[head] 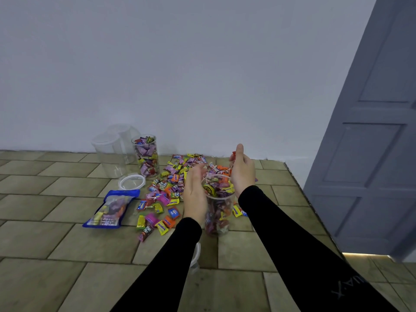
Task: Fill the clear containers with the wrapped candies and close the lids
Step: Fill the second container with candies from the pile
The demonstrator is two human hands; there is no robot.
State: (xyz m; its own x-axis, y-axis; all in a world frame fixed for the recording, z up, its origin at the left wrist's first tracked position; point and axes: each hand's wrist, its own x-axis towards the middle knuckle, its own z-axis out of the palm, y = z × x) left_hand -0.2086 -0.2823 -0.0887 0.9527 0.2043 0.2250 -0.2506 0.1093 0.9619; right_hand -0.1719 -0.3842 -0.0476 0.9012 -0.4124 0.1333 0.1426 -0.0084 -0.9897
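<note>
Head view: tiled surface (67, 244) against pale wall. Near container (218, 212) brim-full between both hands. Left hand (194, 194) flat, fingers straight beside rim. Right hand (242, 171) pinches red candy (234, 154) above mouth. Loose candies (166, 194) alongside. Risk — overfill: candy spills off heap, lid (131, 182) fails to seat; knock tips container.

Head camera looks forward, down, close above floor (67, 255).
</note>
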